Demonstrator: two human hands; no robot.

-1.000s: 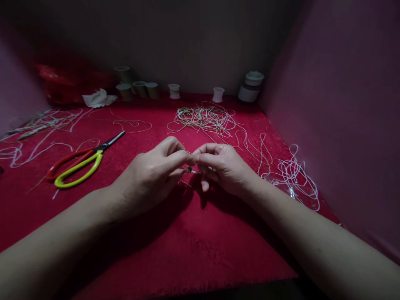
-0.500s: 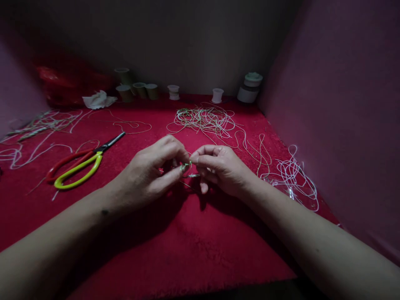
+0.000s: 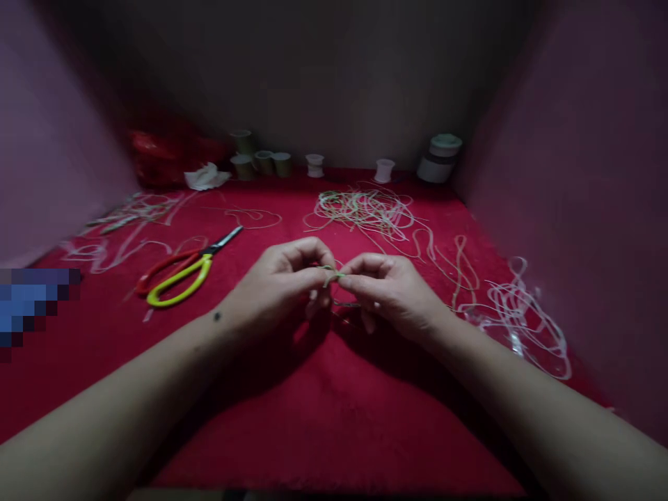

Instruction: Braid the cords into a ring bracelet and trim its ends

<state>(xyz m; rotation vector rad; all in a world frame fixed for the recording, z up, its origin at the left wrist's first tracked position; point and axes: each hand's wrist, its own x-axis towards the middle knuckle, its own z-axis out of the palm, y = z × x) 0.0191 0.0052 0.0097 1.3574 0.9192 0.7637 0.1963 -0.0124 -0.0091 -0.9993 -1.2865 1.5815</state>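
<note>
Our grip is a close pinch on both sides: left hand (image 3: 287,278) and right hand (image 3: 394,289) each press thumb and forefinger together on a thin green cord (image 3: 339,275), the fingertips nearly meeting. We hold it over the middle of the desk (image 3: 334,424), which is covered in red cloth. Just below our fingers a short braided strand (image 3: 347,304) shows in the gap between the hands; we cannot tell which fingers, if any, support it.

Beyond our knuckles lies a heap of tangled green and white cord (image 3: 365,212), with a looser tan cord (image 3: 459,261) trailing from its right side towards our right forearm. Beside that forearm sits a tangle of white cord (image 3: 522,313). To the left of our left hand rest scissors (image 3: 209,252) with one red and one yellow handle, their blades pointing away from us. Farther left we see more pale cord strands (image 3: 112,247), somewhat blurred.

Along the back wall stand a cluster of olive-green spools (image 3: 243,168), a white spool (image 3: 314,165), a white flared cup-like spool (image 3: 385,171) and a lidded jar (image 3: 438,161). At the back left, a crumpled white tissue (image 3: 206,177) lies beside a red plastic bag (image 3: 167,154).
</note>
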